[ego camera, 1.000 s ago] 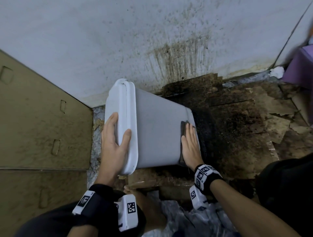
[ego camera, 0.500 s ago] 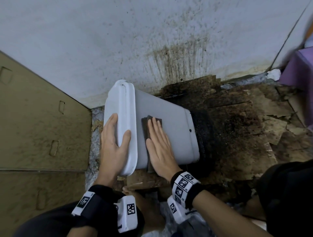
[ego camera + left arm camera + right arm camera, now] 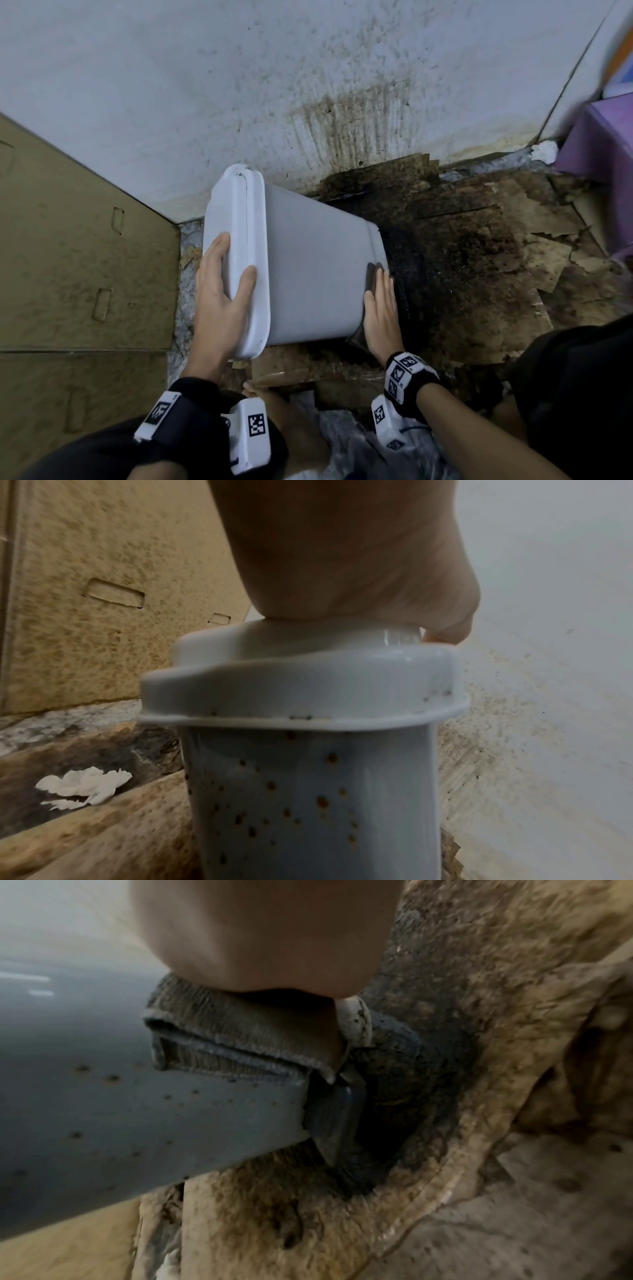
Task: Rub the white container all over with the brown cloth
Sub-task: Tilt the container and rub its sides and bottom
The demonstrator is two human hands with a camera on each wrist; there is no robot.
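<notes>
The white container (image 3: 315, 267) lies on its side on dirty cardboard, lid end to the left, base to the right. My left hand (image 3: 222, 294) grips the lid rim (image 3: 308, 693), thumb over the edge and fingers on the lid face. My right hand (image 3: 380, 308) lies flat with straight fingers, pressing the folded brown cloth (image 3: 371, 277) against the container's side near its base. The cloth (image 3: 219, 1039) peeks out from under the palm in the right wrist view. Brown spots dot the container's underside (image 3: 308, 804).
A stained white wall (image 3: 308, 85) stands right behind the container. A tan cardboard panel (image 3: 78, 260) closes off the left. Wet, dark, torn cardboard (image 3: 479, 260) covers the floor to the right, with a purple box (image 3: 603, 137) at the far right. My knees are at the bottom.
My right hand slid the cloth from near the lid back along the container's side to the base end. The left hand kept its grip on the lid rim.
</notes>
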